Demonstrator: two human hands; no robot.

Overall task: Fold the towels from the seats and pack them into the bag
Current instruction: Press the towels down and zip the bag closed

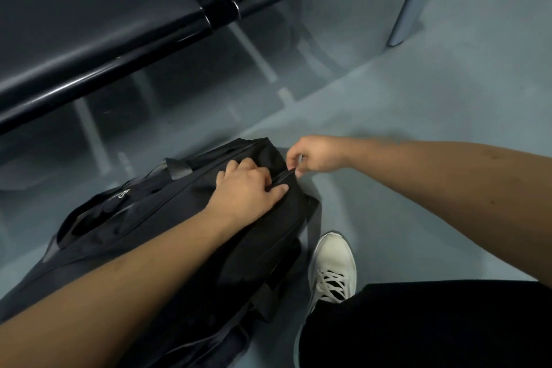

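L forearm nearest cam, running up from near-left to the left hand, which sits on the far-right end of the black fabric duffel bag, fingers curled over the cloth w/ thumb along the zip line. Right hand just beyond it, fingertips pinching the small zip pull at the bag's end. Bag lies on the grey floor near-left, below the black padded bench seats; white lace-up sneaker just right of it.
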